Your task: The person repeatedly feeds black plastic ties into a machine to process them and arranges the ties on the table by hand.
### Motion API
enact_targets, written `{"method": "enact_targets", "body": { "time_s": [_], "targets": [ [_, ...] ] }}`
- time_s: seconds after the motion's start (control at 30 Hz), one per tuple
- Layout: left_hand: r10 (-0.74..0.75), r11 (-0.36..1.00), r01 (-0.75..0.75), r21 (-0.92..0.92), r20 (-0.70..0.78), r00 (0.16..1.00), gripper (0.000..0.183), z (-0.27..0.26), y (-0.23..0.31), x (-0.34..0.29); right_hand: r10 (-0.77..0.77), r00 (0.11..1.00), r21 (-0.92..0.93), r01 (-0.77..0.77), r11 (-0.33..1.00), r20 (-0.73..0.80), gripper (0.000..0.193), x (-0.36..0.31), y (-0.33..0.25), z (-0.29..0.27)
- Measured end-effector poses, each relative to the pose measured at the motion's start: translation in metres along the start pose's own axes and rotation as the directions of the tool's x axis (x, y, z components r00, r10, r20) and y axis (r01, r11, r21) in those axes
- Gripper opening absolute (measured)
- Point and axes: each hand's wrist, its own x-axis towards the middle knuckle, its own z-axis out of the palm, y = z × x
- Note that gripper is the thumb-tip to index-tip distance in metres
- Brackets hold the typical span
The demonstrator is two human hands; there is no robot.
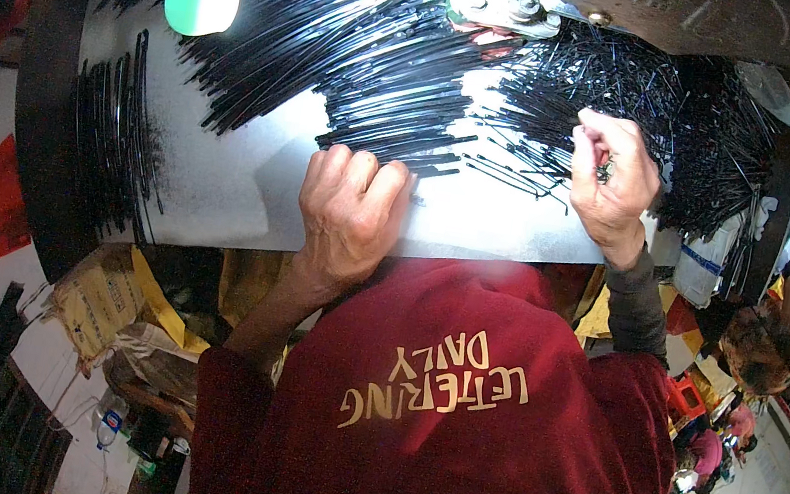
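Right of the aligned black rods [395, 101], loose black rods [534, 155] point sideways to the nearer, pinched right hand [618, 185]; below the aligned black rods, left hand [352, 206] is curled; their holding I cannot tell

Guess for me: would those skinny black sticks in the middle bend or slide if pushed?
Those black sticks are probably stiff, since they lie nearly straight. They're likely light, being so thin. Pushed, they may slide apart, as no tie shows around them.
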Motion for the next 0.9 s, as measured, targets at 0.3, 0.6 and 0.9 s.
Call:
{"method": "enact_targets", "body": {
  "time_s": [0.3, 0.6, 0.9],
  "targets": [
    [-0.018, 1.0, 0.017, -0.018, -0.022, 1.0, 0.018, 0.001, 0.001, 0.001, 0.518, 0.739, 0.667, -0.648, 0.369, 0.431, 0.022, -0.04, -0.04, 0.024],
    [-0.026, 0.999, 0.027, -0.033, 0.024, 0.999, 0.02, -0.003, 0.001, 0.0, 0.609, 0.788, 0.781, -0.435, 0.448, 0.089, 0.012, -0.014, -0.01, 0.03],
    [-0.022, 0.989, 0.044, -0.144, 0.153, 0.988, 0.02, -0.014, -0.005, 0.002, 0.185, 0.939, 0.204, -0.25, 0.946, 0.291, 0.011, -0.043, -0.019, -0.004]
  ]
}}
